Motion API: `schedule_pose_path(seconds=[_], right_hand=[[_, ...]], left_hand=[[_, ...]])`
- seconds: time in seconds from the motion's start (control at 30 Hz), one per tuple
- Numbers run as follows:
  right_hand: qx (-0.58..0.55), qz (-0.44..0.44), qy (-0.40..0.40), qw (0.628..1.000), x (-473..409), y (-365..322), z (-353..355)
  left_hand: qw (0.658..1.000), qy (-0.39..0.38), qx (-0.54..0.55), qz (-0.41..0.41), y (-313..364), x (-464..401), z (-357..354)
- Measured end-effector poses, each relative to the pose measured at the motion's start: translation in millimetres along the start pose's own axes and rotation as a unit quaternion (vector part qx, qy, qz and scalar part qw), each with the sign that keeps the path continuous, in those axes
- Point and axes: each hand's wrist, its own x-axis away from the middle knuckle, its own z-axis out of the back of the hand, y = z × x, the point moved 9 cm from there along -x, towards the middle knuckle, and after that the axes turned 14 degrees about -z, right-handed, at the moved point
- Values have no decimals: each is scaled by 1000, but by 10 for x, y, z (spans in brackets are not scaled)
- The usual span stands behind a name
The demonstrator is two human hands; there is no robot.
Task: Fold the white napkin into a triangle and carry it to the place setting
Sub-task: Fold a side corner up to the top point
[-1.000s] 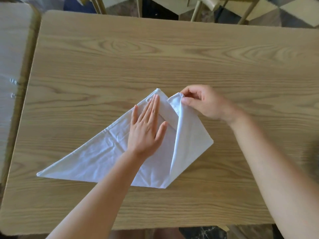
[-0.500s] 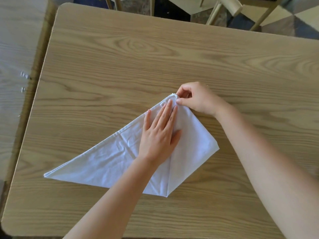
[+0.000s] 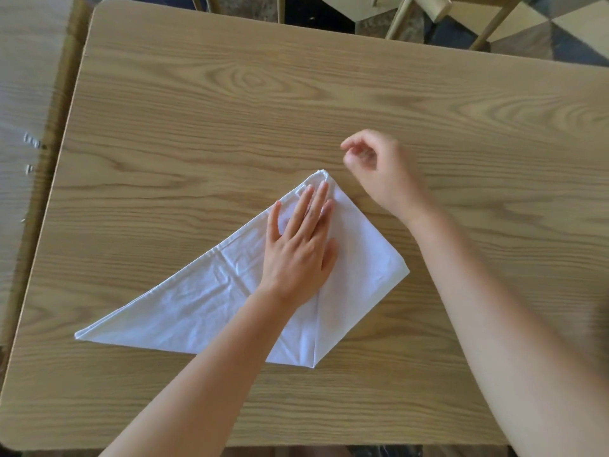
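Observation:
The white napkin (image 3: 204,301) lies flat on the wooden table (image 3: 296,110), folded into a triangle whose right corner is turned over onto its top point. My left hand (image 3: 301,245) rests palm down on the napkin's upper part, fingers stretched toward the tip. My right hand (image 3: 382,169) hovers just right of and above that tip, fingers loosely curled, holding nothing and apart from the cloth. No place setting shows in the head view.
A second wooden table (image 3: 23,94) stands close on the left, with a narrow gap between. Chair legs (image 3: 487,24) and a patterned floor show beyond the table's far edge.
My right hand laid the folded corner onto the top point, let it go and lifted away up and to the right. My left hand slid slightly up the napkin.

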Motion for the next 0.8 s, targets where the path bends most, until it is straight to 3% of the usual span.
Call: schedule_pose_path(seconds=[0.07,0.13,0.23,0.37,0.63,0.8], right_hand=[[38,47,175,983,391,-4,272],[111,72,230,964,817,0,196],[217,55,146,964,1079,211,-307],[268,7,80,960,1081,540,-615],[302,-24,52,952,1266,733,-601],[275,-81,80,955,1611,801,-499]], left_hand=[[1000,11,-6,-21,7,-64,45],[999,8,-6,-39,-30,-145,42],[998,-18,24,-48,-139,-213,-42],[998,-35,13,-52,-201,-203,-92],[995,-77,-14,-64,-219,-191,-160],[991,-117,-11,-60,-225,-204,-183]])
